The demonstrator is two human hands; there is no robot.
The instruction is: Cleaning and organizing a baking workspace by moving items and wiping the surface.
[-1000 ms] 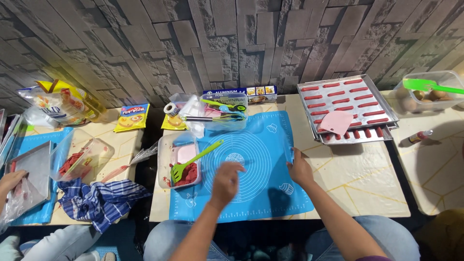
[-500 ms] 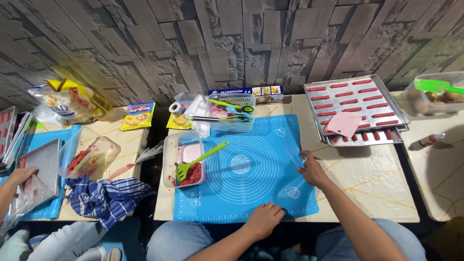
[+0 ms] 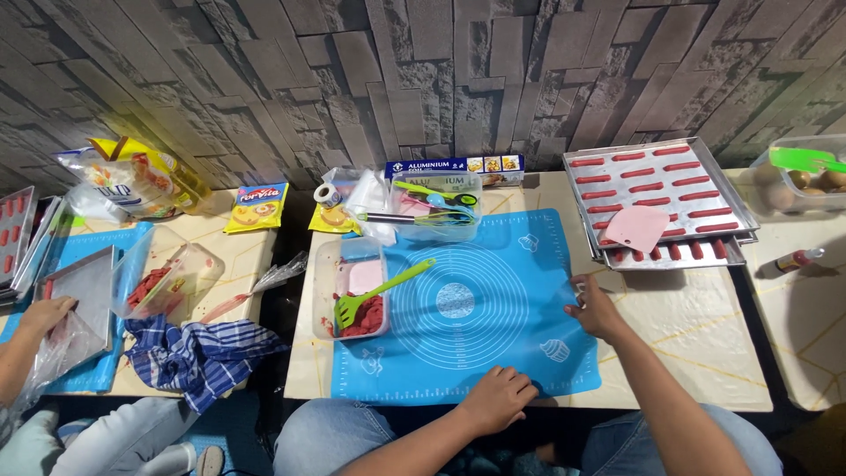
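Observation:
A blue silicone baking mat (image 3: 458, 308) with white circle markings lies flat on the table in front of me. My right hand (image 3: 595, 308) presses on the mat's right edge, fingers spread. My left hand (image 3: 498, 397) rests with curled fingers on the mat's near edge and holds nothing. At the mat's left stands a clear container (image 3: 351, 291) with red dough and a green slotted spatula (image 3: 379, 293) leaning in it.
A metal tray (image 3: 656, 189) with rows of red strips and a pink scraper (image 3: 636, 227) sits at the right. A tub of utensils (image 3: 436, 207) and a foil box (image 3: 454, 167) stand behind the mat. Another person's hand (image 3: 44, 313) works at the left table beside a striped cloth (image 3: 198, 353).
My left hand has pulled back from the mat's middle to its near edge. My right hand has stayed on the mat's right edge.

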